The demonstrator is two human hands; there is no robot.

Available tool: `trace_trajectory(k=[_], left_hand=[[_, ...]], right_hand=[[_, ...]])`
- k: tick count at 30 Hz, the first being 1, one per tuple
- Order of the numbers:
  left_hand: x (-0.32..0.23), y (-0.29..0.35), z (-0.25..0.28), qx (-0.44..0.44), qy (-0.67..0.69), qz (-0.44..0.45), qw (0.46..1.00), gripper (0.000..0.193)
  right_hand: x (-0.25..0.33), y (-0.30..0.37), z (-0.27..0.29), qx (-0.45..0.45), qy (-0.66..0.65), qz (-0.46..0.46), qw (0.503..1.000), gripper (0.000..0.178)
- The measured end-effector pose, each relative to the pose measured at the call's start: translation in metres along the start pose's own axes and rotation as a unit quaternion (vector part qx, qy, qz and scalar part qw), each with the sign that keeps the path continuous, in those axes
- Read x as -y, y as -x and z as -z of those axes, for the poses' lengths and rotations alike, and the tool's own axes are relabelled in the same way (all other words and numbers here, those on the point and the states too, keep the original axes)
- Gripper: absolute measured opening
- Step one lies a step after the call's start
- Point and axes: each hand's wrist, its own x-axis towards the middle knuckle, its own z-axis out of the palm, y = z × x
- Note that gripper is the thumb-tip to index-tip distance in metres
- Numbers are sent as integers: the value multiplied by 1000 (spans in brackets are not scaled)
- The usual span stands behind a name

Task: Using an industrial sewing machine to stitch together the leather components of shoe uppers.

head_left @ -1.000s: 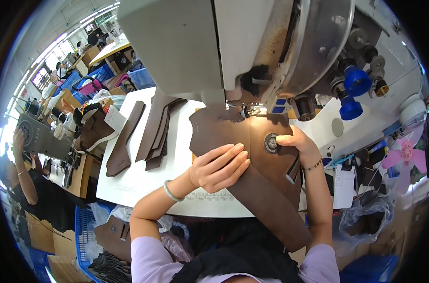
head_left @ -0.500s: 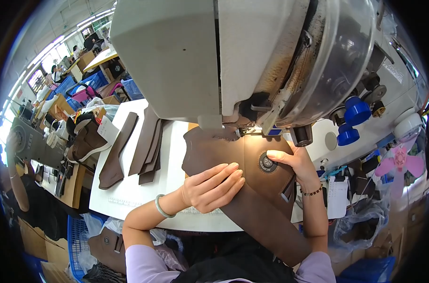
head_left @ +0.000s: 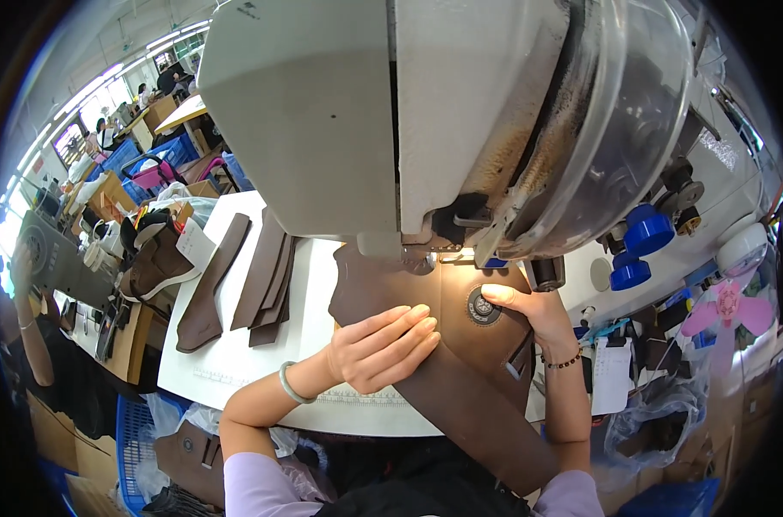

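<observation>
Under the grey sewing machine head (head_left: 297, 129) lies a brown leather shoe-upper piece (head_left: 383, 286), lit by a small lamp by the needle area. A round dark badge (head_left: 484, 306) sits on its right part, with a metal-edged slot lower down. My right hand (head_left: 542, 312) grips the right edge, its thumb on top beside the badge and its fingers hidden underneath. My left hand (head_left: 383, 349) has its fingers pressed together at the upper end of a wide brown leather strip (head_left: 478, 414). This strip slants down toward my right forearm. The needle is hidden.
Several cut leather strips (head_left: 258, 280) lie on the white table (head_left: 211, 370) at left. Beyond its left edge stands a brown boot (head_left: 159, 263). A blue basket (head_left: 133, 448) is at lower left. Blue knobs (head_left: 646, 228) and a pink fan (head_left: 726, 308) are at right.
The view has shifted slightly, so the machine head appears a little lower. Both hands keep their grips, and the leather has barely moved.
</observation>
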Motion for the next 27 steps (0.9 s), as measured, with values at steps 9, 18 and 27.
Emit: trace_trajectory(k=[9, 18, 27], left_hand=[[3, 0, -1, 12, 1, 4, 1000, 16], [8, -5, -9, -18, -11, 4, 1000, 16], [5, -7, -9, -16, -12, 15, 1000, 18]], right_hand=[[-6, -5, 3, -20, -12, -3, 1000, 10], [-21, -18, 15, -30, -85, -41, 995, 32], [-19, -18, 11, -22, -42, -1, 999, 21]])
